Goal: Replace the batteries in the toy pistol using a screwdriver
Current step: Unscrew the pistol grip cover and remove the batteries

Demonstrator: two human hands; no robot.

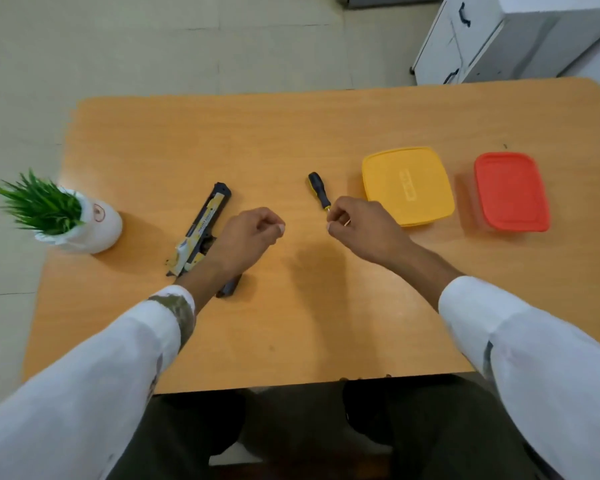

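Two lidded boxes on the table (291,133), right side: yellow box (407,185), red box (511,192). Toy pistol (201,230) lies left, long axis running away from me, its near end under my left wrist. Left hand (246,237) curled, nothing seen in it. Right hand (357,226) curled at the screwdriver (318,189) shaft; I cannot tell if it pinches. Handle points away and leftward; right hand nearer

Between left hand (253,233) and right hand (357,226), bare table (291,323) opens toward 6 o'clock; toy pistol (205,220) blocks 9, screwdriver (318,189) 12, yellow box (407,187) 3.
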